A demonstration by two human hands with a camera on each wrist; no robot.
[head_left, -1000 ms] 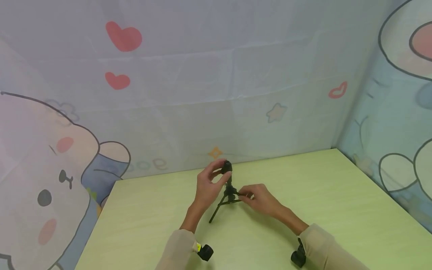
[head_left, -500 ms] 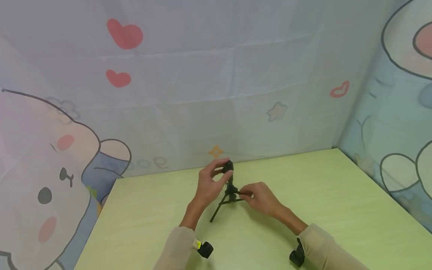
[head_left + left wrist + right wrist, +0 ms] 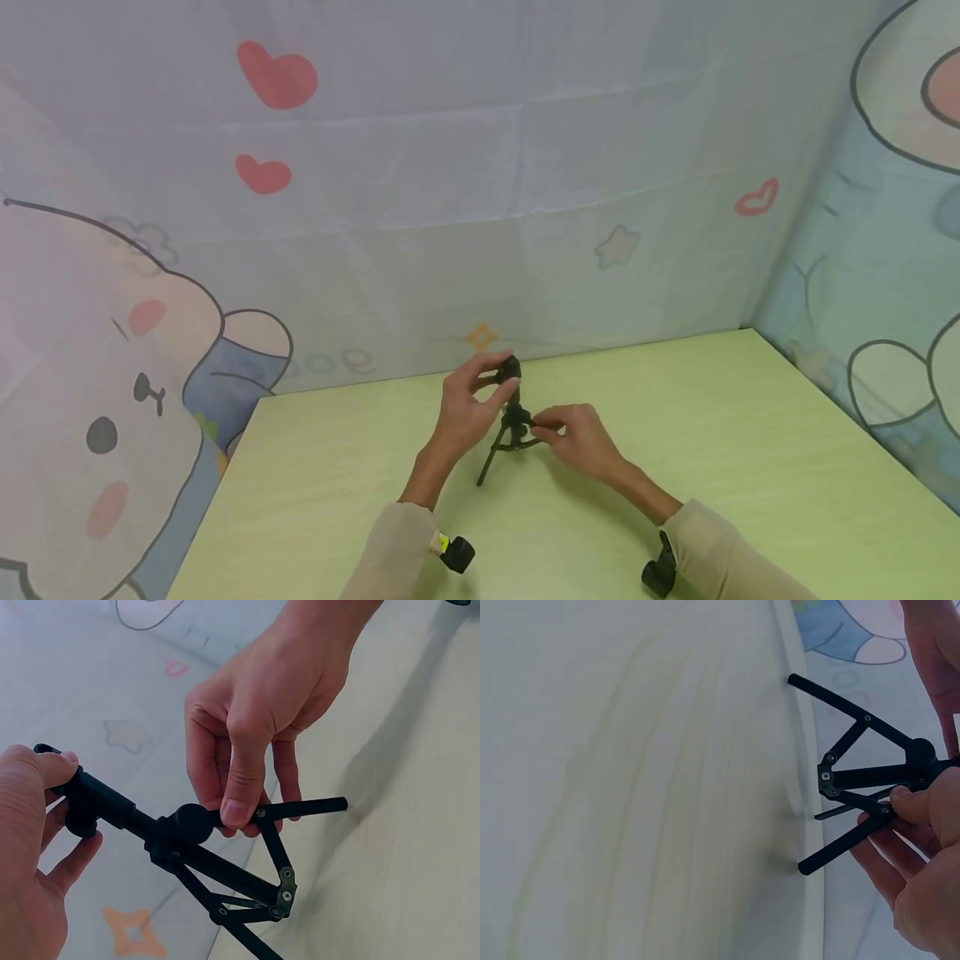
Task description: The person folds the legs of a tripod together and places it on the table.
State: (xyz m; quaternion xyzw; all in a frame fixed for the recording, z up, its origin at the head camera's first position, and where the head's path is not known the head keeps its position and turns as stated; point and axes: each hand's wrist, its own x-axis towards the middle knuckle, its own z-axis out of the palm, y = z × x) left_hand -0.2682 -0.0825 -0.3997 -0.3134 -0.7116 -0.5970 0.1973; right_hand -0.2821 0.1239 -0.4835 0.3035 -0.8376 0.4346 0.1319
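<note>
A small black tripod [image 3: 516, 417] is held above the table, its head up and its legs partly spread. My left hand [image 3: 467, 408] grips the tripod's head between thumb and fingers. With thumb and fingertips, my right hand [image 3: 581, 442] pinches one leg near its upper part. The left wrist view shows the centre column [image 3: 229, 871], hinged braces and a round knob [image 3: 193, 823] beside the right thumb. In the right wrist view, another leg [image 3: 829, 697] juts outward, joined to the column's lower end by a brace [image 3: 847, 740].
The pale yellow-green table [image 3: 337, 467] spreads beneath both hands. Behind it hangs a printed cloth backdrop [image 3: 420, 275], which continues along the right side. Small black cameras sit at the left wrist [image 3: 457, 554] and right wrist [image 3: 660, 575].
The tripod's near leg has swung inward, its tip shifting right and slightly up, and the spread is narrower. Both hands keep their holds, with only a slight shift.
</note>
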